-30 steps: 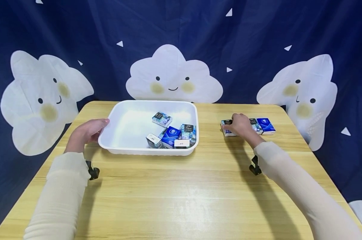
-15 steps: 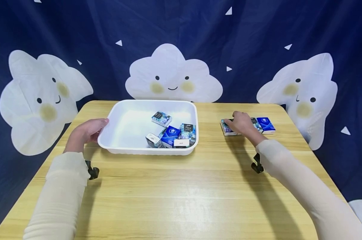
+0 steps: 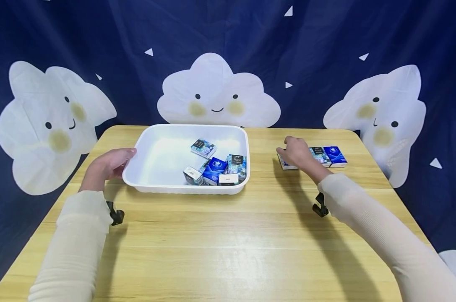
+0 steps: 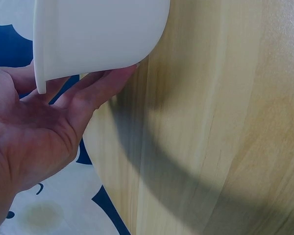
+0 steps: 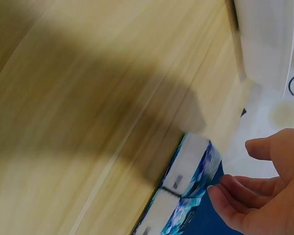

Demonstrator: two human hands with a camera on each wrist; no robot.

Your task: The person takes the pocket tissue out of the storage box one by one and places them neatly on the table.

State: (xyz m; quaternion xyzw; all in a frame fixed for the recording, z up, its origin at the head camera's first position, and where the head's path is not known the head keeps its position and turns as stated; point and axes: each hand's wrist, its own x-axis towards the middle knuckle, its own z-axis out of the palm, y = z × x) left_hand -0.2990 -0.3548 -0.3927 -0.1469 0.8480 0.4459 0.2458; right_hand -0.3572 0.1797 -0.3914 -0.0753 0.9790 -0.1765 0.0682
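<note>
A white tub (image 3: 186, 190) sits on the wooden worktop (image 3: 228, 239). The left hand (image 3: 108, 165) is at the left side of the tub and holds it there, with its fingers reaching along the outside wall. Inside the tub are small tissue packs, most of them bunched near its front right corner. A blue pack (image 3: 215, 171) leans in that bunch, and a flowery pack (image 3: 203, 148) lies alone nearer the back of the tub.

To the right of the tub is a row of more packs, with a dark flowery one (image 3: 319, 156) next to a blue one (image 3: 335, 156) at the far end. The right hand (image 3: 297, 152) is over the end of the row nearest the tub and hides some of it. Its fingers are softly bent, the thumb is apart from them, and they have hold of nothing. Behind the tub hangs a blue curtain (image 3: 129, 33) with smiling clouds
</note>
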